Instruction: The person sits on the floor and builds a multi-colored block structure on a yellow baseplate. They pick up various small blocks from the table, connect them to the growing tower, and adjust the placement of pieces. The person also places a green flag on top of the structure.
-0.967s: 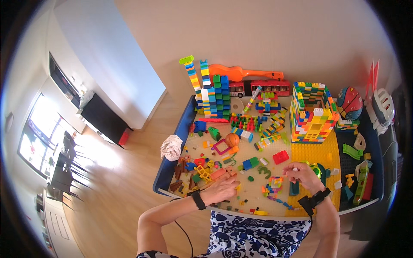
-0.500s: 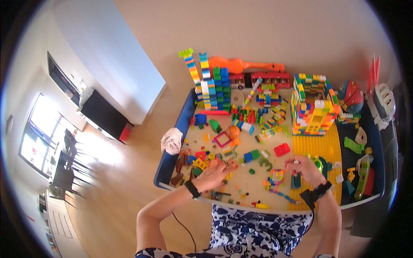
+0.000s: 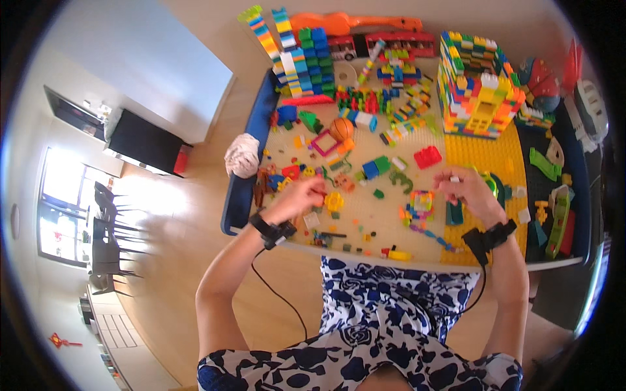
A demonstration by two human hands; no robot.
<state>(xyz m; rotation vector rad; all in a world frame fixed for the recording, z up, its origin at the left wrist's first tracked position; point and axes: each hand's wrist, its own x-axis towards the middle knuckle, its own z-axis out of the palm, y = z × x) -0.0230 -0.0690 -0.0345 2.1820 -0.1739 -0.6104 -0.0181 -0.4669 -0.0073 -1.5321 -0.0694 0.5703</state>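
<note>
My left hand (image 3: 300, 199) is closed above the left front of the play table, fingertips pinched together. A hint of red shows at them, but what they hold is too small to make out. Just right of these fingers lies a yellow flower-shaped piece (image 3: 334, 201). My right hand (image 3: 471, 194) is closed over the edge of the yellow baseplate (image 3: 482, 146), with a small white piece (image 3: 454, 179) between its fingers. Under and beside that hand are a teal box (image 3: 454, 214) and a multicoloured square of small blocks (image 3: 420, 203). A red brick (image 3: 428, 156) lies beyond it.
A tall block building (image 3: 481, 98) stands at the back right, block towers (image 3: 303, 68) at the back left. Behind them are a red toy bus (image 3: 391, 45) and an orange toy guitar (image 3: 345, 24). Crumpled cloth (image 3: 242, 155) hangs on the blue left rim (image 3: 236, 203). Loose pieces scatter between.
The view has tilted down, so the table appears higher. My left hand has gone from reaching fingers among the loose pieces to a pinch. My right hand still holds the white piece.
</note>
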